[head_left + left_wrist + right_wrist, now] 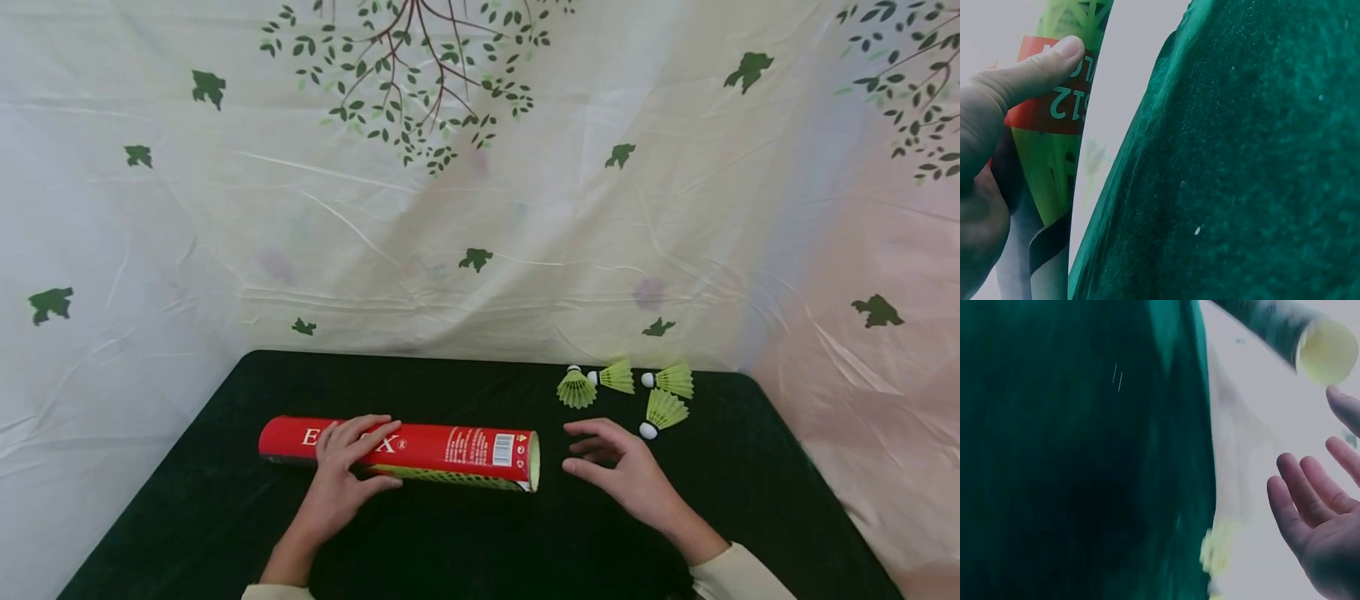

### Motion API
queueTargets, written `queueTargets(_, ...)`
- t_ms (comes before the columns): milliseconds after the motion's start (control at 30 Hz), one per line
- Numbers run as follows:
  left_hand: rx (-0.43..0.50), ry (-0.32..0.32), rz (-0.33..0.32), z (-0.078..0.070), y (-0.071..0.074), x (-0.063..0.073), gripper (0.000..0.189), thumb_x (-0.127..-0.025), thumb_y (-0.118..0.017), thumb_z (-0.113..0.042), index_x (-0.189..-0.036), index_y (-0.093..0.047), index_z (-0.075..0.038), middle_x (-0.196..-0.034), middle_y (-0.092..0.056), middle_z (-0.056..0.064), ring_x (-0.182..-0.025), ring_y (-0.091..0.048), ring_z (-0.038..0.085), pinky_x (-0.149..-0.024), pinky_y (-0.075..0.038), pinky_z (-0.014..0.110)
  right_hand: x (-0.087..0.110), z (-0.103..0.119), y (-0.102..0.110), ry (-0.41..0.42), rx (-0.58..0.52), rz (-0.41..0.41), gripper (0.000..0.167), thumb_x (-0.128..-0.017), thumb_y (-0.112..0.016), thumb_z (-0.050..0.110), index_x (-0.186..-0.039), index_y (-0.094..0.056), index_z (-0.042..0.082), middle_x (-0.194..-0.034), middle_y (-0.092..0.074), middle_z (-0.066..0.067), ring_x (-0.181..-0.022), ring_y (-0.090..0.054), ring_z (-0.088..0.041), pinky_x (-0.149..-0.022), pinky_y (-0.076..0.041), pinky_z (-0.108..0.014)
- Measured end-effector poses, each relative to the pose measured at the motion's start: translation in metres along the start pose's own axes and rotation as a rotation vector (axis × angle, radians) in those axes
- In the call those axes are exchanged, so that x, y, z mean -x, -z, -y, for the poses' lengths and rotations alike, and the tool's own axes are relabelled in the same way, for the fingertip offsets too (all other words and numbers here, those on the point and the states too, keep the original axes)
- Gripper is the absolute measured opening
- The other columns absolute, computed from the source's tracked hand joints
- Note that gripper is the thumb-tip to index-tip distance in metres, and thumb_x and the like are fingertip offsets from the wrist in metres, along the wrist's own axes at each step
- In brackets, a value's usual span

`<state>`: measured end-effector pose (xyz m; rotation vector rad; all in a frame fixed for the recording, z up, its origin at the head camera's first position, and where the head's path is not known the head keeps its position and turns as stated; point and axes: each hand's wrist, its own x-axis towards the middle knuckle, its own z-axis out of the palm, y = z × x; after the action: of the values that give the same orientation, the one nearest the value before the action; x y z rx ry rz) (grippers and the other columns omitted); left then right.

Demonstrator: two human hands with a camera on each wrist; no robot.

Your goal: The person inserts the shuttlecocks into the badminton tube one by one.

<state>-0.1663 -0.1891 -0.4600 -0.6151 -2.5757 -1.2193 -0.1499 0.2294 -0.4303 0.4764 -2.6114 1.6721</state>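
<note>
A red shuttlecock tube [442,446] with white lettering and a yellow-green net pattern lies sideways at the middle of the table. My left hand [345,467] grips it around the middle, fingers over the top and thumb along the near side. The left wrist view shows that thumb [1041,72] pressed on the tube's orange band [1047,112]. Just right of the tube's pale round end [1329,350], my right hand [630,475] hovers with loosely bent fingers and holds nothing. Several yellow-green shuttlecocks [617,377] with white cork tips lie beyond it, near the back edge.
A dark green cloth [480,550] covers the table, whose back edge meets a pale curtain [375,225] printed with leaves and birds. One shuttlecock [666,410] lies closer to the right hand than the others.
</note>
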Motion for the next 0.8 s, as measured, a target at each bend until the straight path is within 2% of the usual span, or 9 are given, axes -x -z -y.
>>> queueTargets(167,-0.002,0.001,0.003,-0.001,0.000,-0.001,0.082,-0.071,-0.092,-0.015,-0.141,-0.056,-0.037,-0.145,-0.048,-0.001,-0.132,-0.036,0.027,-0.109,-0.006,0.068,-0.005,-0.027,0.038,-0.016,0.085,-0.117,0.040,-0.093,-0.074,0.029,-0.130,-0.063,0.016,-0.130,-0.062,-0.010,-0.107,-0.064,-0.023,-0.083,-0.055,-0.031)
queueTargets(367,-0.005,-0.004,0.003,-0.001,0.000,0.000,0.081,-0.071,-0.092,-0.017,-0.141,-0.056,-0.038,-0.145,-0.048,0.000,-0.132,-0.036,0.027,-0.108,-0.006,0.067,-0.010,-0.055,0.096,-0.039,0.209,-0.232,0.043,-0.098,-0.067,0.032,-0.134,-0.061,0.009,-0.130,-0.061,-0.014,-0.106,-0.060,-0.007,-0.082,-0.050,-0.017)
queueTargets(533,-0.009,-0.011,0.001,-0.001,0.001,0.000,0.081,-0.071,-0.092,-0.018,-0.141,-0.056,-0.038,-0.145,-0.048,0.001,-0.131,-0.036,0.027,-0.108,-0.007,0.066,-0.016,-0.073,0.131,-0.089,0.267,-0.324,0.051,-0.098,-0.066,0.036,-0.135,-0.058,0.002,-0.131,-0.060,-0.018,-0.103,-0.054,0.003,-0.078,-0.046,-0.012)
queueTargets(600,-0.011,-0.010,0.000,-0.002,0.002,0.000,0.082,-0.071,-0.092,-0.017,-0.142,-0.056,-0.038,-0.145,-0.048,0.002,-0.132,-0.036,0.027,-0.108,-0.007,0.066,-0.020,-0.080,0.141,-0.110,0.280,-0.343,0.053,-0.097,-0.067,0.038,-0.136,-0.058,0.001,-0.131,-0.059,-0.020,-0.103,-0.053,0.000,-0.076,-0.045,-0.011)
queueTargets(667,-0.008,-0.009,0.000,-0.002,0.003,0.001,0.082,-0.071,-0.092,-0.017,-0.142,-0.056,-0.038,-0.145,-0.048,0.003,-0.131,-0.037,0.027,-0.108,-0.007,0.066,-0.024,-0.086,0.150,-0.127,0.306,-0.349,0.055,-0.097,-0.067,0.037,-0.136,-0.058,0.001,-0.132,-0.058,-0.021,-0.107,-0.054,-0.009,-0.076,-0.044,-0.013)
queueTargets(733,-0.005,-0.008,0.003,-0.002,0.003,0.001,0.082,-0.071,-0.092,-0.018,-0.142,-0.056,-0.038,-0.146,-0.048,0.003,-0.131,-0.037,0.027,-0.108,-0.007,0.066,-0.027,-0.094,0.158,-0.135,0.338,-0.336,0.054,-0.097,-0.068,0.036,-0.137,-0.057,0.000,-0.133,-0.057,-0.023,-0.112,-0.053,-0.021,-0.079,-0.044,-0.020)
queueTargets(800,-0.003,-0.007,0.003,-0.003,0.003,0.002,0.082,-0.071,-0.092,-0.018,-0.142,-0.056,-0.038,-0.145,-0.048,0.002,-0.131,-0.037,0.027,-0.108,-0.007,0.066,-0.031,-0.100,0.164,-0.144,0.351,-0.300,0.057,-0.097,-0.068,0.035,-0.139,-0.054,-0.001,-0.136,-0.054,-0.025,-0.118,-0.050,-0.034,-0.084,-0.046,-0.033)
